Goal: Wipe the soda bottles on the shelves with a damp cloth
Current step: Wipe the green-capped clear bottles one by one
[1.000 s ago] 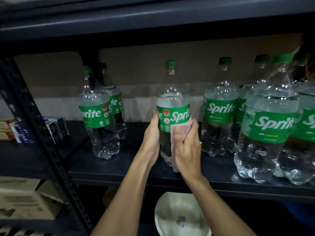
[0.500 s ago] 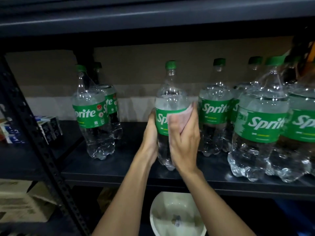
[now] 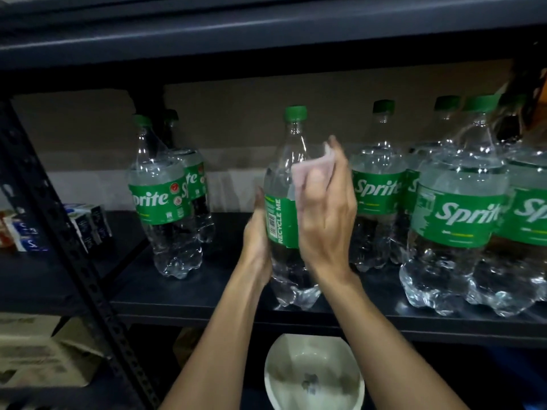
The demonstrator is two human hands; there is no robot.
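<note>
Soda bottle (image 3: 281,226), left grip (image 3: 256,235) curled round label; right grip (image 3: 325,220) pinching cloth (image 3: 313,167) on shoulder

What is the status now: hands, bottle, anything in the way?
Left hand grips middle bottle at the label. Right hand holds pink cloth against its shoulder. Next bottle close on the right, nothing blocking.

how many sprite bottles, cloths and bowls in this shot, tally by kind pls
sprite bottle: 7
cloth: 1
bowl: 1
total: 9
</note>
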